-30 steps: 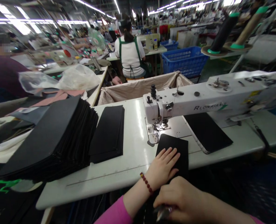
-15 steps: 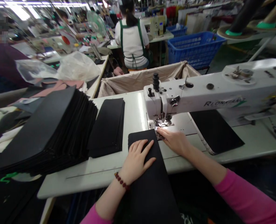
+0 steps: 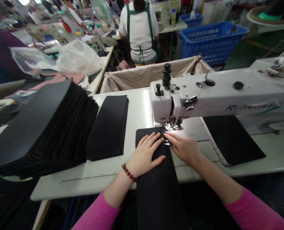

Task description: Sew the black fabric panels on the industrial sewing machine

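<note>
Hands, two, yours. Left hand [image 3: 148, 151]: one, open and flat, fingers spread on the panel; one beaded bracelet [image 3: 129, 173] at its wrist. Right hand [image 3: 186, 148]: one, fingertips at the panel's right edge, curled round one pair of metal snips [image 3: 167, 143], blades protruding.
Black panel [image 3: 156, 195]: one, beneath your left hand, upper end at the needle area, lower end over the table [image 3: 138, 108] edge towards you.
Sewing machine [image 3: 214, 92]: one, white.
Black stacks, two, at your left: one tall stack [image 3: 36, 111], one low stack [image 3: 106, 124]; sheets too tight to count.
Pale-edged black pile [image 3: 230, 137]: one, at your right.
Blue baskets [image 3: 206, 41]: two, beyond.
</note>
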Available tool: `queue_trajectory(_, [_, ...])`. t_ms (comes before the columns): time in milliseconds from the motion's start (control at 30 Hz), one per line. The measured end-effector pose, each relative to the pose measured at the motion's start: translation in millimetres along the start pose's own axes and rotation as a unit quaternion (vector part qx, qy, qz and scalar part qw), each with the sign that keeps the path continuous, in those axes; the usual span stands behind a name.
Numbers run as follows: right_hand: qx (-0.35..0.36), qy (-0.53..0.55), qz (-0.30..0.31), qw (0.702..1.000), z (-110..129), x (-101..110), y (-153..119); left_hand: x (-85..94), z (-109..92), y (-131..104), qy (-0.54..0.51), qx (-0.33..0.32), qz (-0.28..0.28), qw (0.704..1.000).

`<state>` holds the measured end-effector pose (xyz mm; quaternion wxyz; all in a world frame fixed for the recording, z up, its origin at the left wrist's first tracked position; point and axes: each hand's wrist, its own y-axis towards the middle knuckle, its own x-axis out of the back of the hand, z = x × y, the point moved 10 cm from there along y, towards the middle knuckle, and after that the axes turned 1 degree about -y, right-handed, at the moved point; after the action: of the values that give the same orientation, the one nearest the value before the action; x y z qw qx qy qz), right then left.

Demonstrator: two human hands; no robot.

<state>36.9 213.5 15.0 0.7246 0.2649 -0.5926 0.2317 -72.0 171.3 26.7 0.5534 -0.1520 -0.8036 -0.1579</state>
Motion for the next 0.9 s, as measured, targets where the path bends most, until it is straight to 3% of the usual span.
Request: queue_trajectory(900, [-0.016,0.022,0.004,1.0,-2,1,2,0.3,5,12,-0.027,-0.012,-0.02,0.999])
